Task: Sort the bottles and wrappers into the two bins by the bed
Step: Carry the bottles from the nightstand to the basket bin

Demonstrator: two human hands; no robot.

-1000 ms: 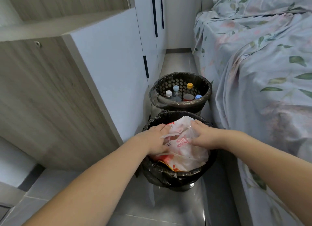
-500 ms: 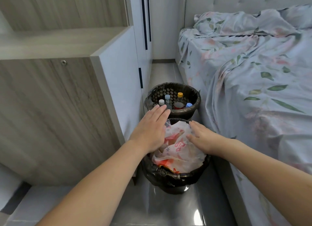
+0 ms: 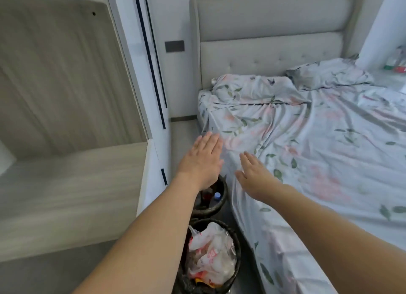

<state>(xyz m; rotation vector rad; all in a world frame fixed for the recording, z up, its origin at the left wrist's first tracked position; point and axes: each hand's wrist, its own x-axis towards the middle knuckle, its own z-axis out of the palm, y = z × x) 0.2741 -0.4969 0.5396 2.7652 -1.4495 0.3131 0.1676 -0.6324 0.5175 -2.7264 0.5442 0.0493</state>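
Two black-lined bins stand between the cabinet and the bed. The near bin is heaped with white and red wrappers. The far bin holds bottles; a blue cap shows, while my left forearm hides most of it. My left hand hovers above the far bin, fingers straight, holding nothing. My right hand is spread flat over the bed's edge, also holding nothing.
A bed with a floral sheet fills the right side, its grey headboard at the back. A wood and white cabinet lines the left. The bins sit in a narrow floor strip between them. Small items stand on a far right ledge.
Both hands have lifted off the wrappers in the near bin and moved up and forward. The view has tilted up from the bins toward the bed and headboard.
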